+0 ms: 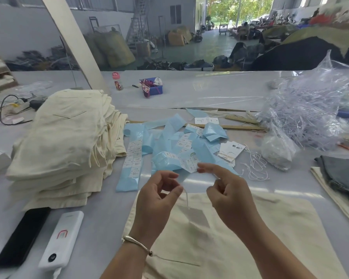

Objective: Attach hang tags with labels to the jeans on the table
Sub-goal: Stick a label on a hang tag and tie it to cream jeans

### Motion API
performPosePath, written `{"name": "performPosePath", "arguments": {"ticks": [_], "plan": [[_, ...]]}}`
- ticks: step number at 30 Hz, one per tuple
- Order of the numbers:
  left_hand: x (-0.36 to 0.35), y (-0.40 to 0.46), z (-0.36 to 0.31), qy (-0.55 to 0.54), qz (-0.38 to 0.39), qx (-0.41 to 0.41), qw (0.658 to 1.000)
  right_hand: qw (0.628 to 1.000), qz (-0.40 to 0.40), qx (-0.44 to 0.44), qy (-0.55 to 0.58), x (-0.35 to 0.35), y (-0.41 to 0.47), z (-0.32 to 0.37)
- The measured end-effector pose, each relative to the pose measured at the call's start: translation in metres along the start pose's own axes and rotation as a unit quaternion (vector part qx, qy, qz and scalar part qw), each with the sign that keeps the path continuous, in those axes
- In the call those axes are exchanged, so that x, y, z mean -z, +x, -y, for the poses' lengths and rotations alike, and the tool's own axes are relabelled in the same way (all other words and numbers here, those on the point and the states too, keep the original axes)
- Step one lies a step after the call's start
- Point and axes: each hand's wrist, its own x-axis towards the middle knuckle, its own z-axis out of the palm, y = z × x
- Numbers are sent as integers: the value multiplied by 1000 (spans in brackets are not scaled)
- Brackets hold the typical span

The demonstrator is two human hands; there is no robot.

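A cream pair of jeans (240,238) lies flat under both hands, reaching the near bench (101,224) edge. Left hand (157,200) pinches a string holding a hang tag (193,215) above the jeans. Right hand (228,196) is curled; whether it grips the string is unclear.

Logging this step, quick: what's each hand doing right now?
Left hand: pinching the hang tag's string.
Right hand: fingers curled; any grip cannot be told.

Bench (210,93) contents: stack of folded jeans (65,141) at left; label strips (169,146) at centre; hang tags (231,151) just right of them; plastic bag heap (308,109) at right; jeans (240,238) at bottom centre; two devices (42,236) at lower left.
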Motion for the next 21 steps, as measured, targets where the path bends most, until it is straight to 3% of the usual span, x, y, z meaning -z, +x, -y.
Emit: {"name": "performPosePath", "arguments": {"ticks": [5,11,14,16,19,21], "plan": [[18,-2,8,-25,24,15,999,982,153,-65,92,-34,1,7],[59,-4,30,-6,34,60,998,989,139,-40,30,-78,-2,-3],[77,-3,55,48,18,114,992,985,97,-4,-145,-94,1,-7],[88,-7,74,97,0,166,981,954,36,78,-286,-100,3,-4],[105,-13,99,196,44,199,959,936,-80,164,-300,-110,10,1],[116,-17,113,283,153,185,929,923,-140,226,-278,-119,17,5]]}}
